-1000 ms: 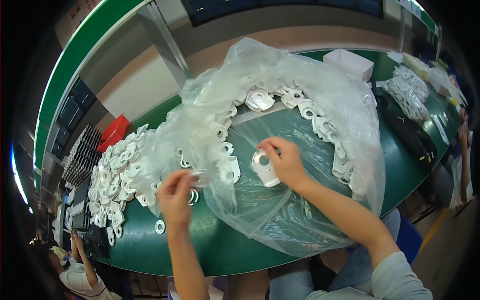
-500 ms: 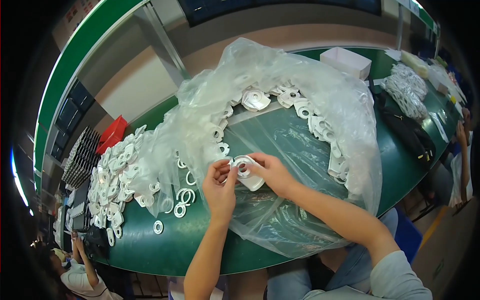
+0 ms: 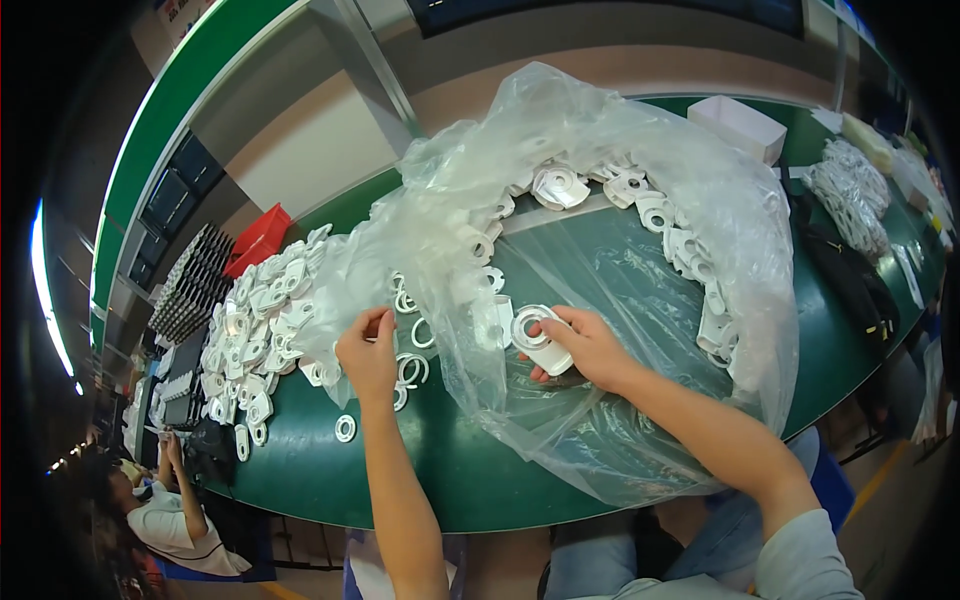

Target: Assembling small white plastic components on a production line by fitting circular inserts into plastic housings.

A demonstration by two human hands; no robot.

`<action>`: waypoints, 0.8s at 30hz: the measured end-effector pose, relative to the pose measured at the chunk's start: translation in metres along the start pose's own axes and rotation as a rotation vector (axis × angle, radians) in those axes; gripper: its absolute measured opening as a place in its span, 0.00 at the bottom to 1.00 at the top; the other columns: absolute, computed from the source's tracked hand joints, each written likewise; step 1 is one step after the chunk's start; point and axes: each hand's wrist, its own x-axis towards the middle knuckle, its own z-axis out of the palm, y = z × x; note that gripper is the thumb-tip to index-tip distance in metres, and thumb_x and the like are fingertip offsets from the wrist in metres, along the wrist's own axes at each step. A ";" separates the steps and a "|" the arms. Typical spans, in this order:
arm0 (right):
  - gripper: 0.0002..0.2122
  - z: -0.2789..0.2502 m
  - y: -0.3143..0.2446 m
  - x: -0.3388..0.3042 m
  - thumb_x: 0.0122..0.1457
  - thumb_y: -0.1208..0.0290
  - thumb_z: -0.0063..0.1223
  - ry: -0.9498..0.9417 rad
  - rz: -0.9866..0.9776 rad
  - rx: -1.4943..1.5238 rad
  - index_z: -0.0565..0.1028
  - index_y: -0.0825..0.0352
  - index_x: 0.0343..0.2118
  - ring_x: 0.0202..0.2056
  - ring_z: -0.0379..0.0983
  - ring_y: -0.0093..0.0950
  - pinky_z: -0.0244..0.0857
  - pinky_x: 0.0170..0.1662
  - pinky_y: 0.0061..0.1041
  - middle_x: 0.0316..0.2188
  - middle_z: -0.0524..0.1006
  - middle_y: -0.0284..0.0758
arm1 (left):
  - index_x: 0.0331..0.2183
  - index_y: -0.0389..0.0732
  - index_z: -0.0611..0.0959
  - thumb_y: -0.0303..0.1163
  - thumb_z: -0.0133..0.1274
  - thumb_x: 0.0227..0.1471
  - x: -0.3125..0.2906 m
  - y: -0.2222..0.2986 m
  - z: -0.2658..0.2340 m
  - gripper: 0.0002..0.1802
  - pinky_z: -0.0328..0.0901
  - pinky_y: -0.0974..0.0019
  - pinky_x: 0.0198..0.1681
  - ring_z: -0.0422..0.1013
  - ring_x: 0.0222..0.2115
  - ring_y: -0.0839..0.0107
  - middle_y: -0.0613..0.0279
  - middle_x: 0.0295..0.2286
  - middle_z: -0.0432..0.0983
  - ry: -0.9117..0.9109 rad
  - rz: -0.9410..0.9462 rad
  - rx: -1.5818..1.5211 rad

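Observation:
My right hand [image 3: 592, 347] holds a white plastic part [image 3: 550, 354] with a round ringed end and a flat tab, its thumb lying over the ring. Over to the left, my left hand [image 3: 368, 352] is raised with its fingertips pinched together; whether anything is between them is hidden. Near it lie several loose white rings [image 3: 412, 370], and one separate ring [image 3: 345, 428] rests closer to the table's front edge. A clear plastic sheet [image 3: 590, 440] spreads beneath my right hand, with many similar white parts [image 3: 560, 187] along its bunched-up far edge.
A large heap of white parts [image 3: 262, 318] covers the left of the green table [image 3: 480, 500]. Behind it stand a red bin [image 3: 258, 240] and stacked dark trays [image 3: 195, 280]. A white box [image 3: 737, 130] and a bundle of white cords [image 3: 848, 195] sit at the far right. A co-worker [image 3: 180, 510] is at the lower left.
My left hand has let go of the white plastic part and moved left toward the loose rings. The part stays in my right hand. The whole view has shifted, moving the scene rightward.

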 end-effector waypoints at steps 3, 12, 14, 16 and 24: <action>0.12 -0.001 0.003 0.003 0.63 0.66 0.38 -0.010 0.017 -0.031 0.69 0.70 0.37 0.24 0.76 0.26 0.71 0.26 0.21 0.31 0.77 0.43 | 0.33 0.35 0.81 0.25 0.54 0.45 0.001 -0.026 0.014 0.10 0.65 0.66 0.35 0.73 0.29 0.65 0.56 0.29 0.78 0.020 0.157 0.246; 0.15 -0.003 0.002 0.003 0.64 0.63 0.36 0.024 0.020 0.092 0.69 0.72 0.41 0.26 0.76 0.28 0.72 0.29 0.23 0.31 0.76 0.42 | 0.28 0.38 0.81 0.25 0.55 0.42 0.002 -0.015 0.015 0.05 0.65 0.60 0.32 0.73 0.28 0.60 0.55 0.29 0.77 -0.087 0.042 0.527; 0.16 -0.007 0.008 0.005 0.64 0.63 0.36 0.014 -0.002 0.136 0.68 0.72 0.42 0.29 0.76 0.30 0.72 0.32 0.24 0.33 0.76 0.42 | 0.29 0.36 0.80 0.25 0.55 0.44 -0.001 -0.013 0.001 0.06 0.66 0.64 0.31 0.73 0.27 0.65 0.57 0.27 0.76 0.003 0.050 0.394; 0.15 -0.004 0.009 0.006 0.64 0.64 0.37 0.033 -0.021 0.126 0.68 0.73 0.42 0.32 0.76 0.31 0.72 0.35 0.24 0.34 0.76 0.41 | 0.30 0.35 0.80 0.24 0.56 0.45 -0.004 -0.003 -0.001 0.07 0.68 0.67 0.30 0.73 0.26 0.70 0.59 0.25 0.76 0.087 0.058 0.255; 0.15 -0.007 0.010 0.005 0.64 0.65 0.36 0.040 -0.004 0.259 0.67 0.72 0.45 0.36 0.75 0.31 0.71 0.39 0.27 0.39 0.74 0.40 | 0.39 0.29 0.78 0.20 0.51 0.50 -0.053 0.075 0.065 0.12 0.73 0.71 0.26 0.73 0.24 0.73 0.59 0.25 0.75 -0.284 -0.253 -0.657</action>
